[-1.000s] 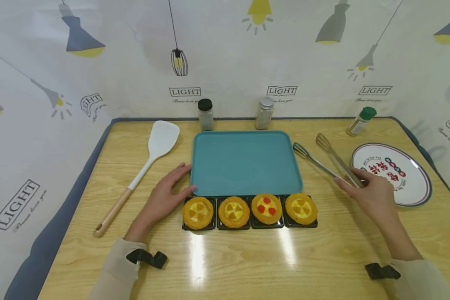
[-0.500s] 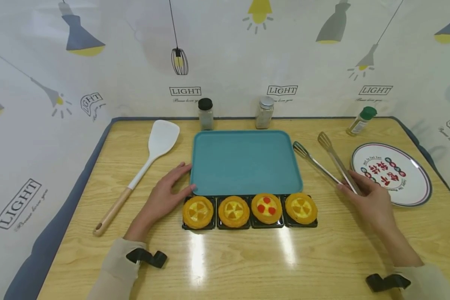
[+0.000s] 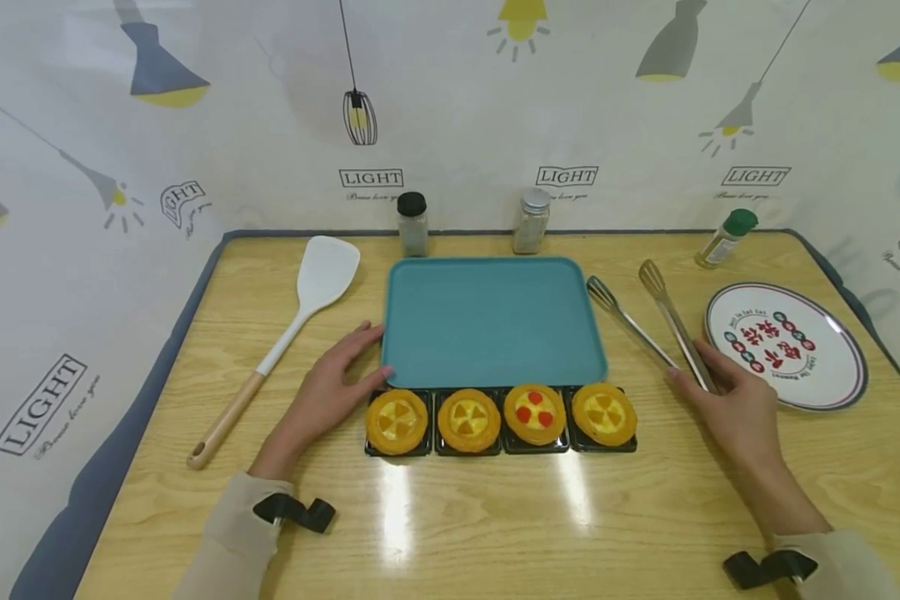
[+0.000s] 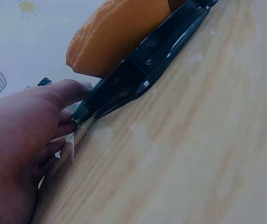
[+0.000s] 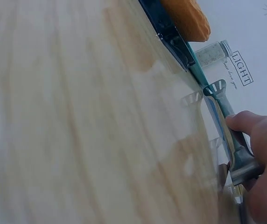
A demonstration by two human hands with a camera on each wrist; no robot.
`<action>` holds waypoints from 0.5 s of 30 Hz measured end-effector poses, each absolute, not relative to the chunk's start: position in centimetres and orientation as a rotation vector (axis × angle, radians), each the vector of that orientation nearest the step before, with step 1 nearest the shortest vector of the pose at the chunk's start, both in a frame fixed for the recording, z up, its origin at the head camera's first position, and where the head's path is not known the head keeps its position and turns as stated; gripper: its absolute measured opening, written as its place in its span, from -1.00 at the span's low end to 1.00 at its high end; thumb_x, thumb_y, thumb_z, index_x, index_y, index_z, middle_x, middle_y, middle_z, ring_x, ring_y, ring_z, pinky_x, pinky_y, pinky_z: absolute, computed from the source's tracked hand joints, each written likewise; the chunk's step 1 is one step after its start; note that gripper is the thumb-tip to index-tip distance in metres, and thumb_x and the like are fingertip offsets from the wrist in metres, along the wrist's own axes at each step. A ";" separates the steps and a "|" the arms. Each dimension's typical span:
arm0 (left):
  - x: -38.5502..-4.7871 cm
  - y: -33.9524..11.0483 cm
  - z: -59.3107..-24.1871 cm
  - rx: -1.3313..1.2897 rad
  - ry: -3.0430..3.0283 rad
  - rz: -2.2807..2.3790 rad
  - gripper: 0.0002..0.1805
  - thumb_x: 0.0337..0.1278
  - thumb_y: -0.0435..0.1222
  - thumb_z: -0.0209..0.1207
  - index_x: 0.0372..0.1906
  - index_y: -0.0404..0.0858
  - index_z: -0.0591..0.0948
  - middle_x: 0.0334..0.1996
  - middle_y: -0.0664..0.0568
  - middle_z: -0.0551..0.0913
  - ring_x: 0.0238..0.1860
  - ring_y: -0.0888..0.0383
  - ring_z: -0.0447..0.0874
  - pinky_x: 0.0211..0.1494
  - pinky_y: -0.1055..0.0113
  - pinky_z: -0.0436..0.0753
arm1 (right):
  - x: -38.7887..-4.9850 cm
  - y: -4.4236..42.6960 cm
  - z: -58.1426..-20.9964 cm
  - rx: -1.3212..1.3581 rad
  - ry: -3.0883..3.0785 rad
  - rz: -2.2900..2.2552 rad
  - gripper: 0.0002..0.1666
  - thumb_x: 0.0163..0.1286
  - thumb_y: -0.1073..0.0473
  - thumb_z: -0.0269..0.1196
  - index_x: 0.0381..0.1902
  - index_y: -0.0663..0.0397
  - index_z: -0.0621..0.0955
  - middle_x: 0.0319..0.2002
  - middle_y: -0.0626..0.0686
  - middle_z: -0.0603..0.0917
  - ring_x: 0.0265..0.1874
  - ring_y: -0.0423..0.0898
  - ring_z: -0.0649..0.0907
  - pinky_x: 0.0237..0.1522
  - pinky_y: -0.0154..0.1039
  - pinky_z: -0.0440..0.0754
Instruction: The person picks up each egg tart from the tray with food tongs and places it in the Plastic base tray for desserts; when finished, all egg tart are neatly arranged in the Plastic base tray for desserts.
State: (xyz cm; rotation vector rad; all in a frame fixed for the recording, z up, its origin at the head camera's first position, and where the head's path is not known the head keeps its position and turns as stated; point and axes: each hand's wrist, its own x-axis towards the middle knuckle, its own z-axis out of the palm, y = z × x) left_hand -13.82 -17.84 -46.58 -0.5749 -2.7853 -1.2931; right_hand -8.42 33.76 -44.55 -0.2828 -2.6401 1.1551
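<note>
My right hand [image 3: 742,417] grips a pair of metal tongs [image 3: 686,333] near the hinge end, thumb on one arm and fingers on the other. The tongs' slotted tips point toward the back and stand apart with nothing between them. My left hand [image 3: 333,387] rests at the left edge of a teal tray [image 3: 495,321], its thumb touching the near corner and its fingers loosely extended. In front of the tray is a row of egg tarts [image 3: 468,422] in black plastic holders [image 3: 437,437]. One tart has red pieces on top. In the left wrist view a tart [image 4: 119,37] rises beyond the thumb.
A white spatula [image 3: 322,275] with a wooden handle lies at left. Behind the tray stand a black-capped jar [image 3: 413,229] and a silver-capped jar [image 3: 530,229]. A green-capped bottle [image 3: 722,243] is at back right, and an oval plate [image 3: 832,358] lies beside the right hand.
My right hand has shifted slightly left and toward me along the tongs, and the tongs' tips have spread a little wider. The left hand stays at the tray's edge.
</note>
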 end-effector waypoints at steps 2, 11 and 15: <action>-13.8 -17.8 -46.6 -0.575 -2.784 -1.295 -0.31 0.29 0.05 0.20 0.46 -0.01 0.34 0.48 -0.02 0.20 0.47 0.03 0.09 0.44 -0.10 0.14 | -8.5 33.8 -44.6 -0.267 -2.637 1.152 -0.21 0.24 -0.10 0.41 0.37 0.00 0.46 0.31 0.05 0.47 0.27 -0.01 0.46 0.08 -0.70 0.31; -13.8 -17.8 -46.8 -0.580 -2.782 -1.313 -0.31 0.29 0.06 0.20 0.46 0.00 0.34 0.48 -0.01 0.19 0.47 0.03 0.09 0.44 -0.10 0.14 | -8.3 33.7 -44.6 -0.270 -2.653 1.106 -0.18 0.23 -0.13 0.41 0.38 0.03 0.46 0.29 0.09 0.49 0.25 0.08 0.47 0.11 -0.68 0.30; -13.7 -17.9 -46.8 -0.574 -2.792 -1.348 -0.30 0.28 0.08 0.20 0.46 0.01 0.33 0.49 -0.01 0.18 0.48 0.03 0.07 0.45 -0.11 0.13 | -8.2 33.6 -44.8 -0.279 -2.673 1.089 -0.16 0.23 -0.14 0.40 0.39 0.05 0.44 0.29 0.11 0.48 0.26 0.11 0.47 0.17 -0.62 0.30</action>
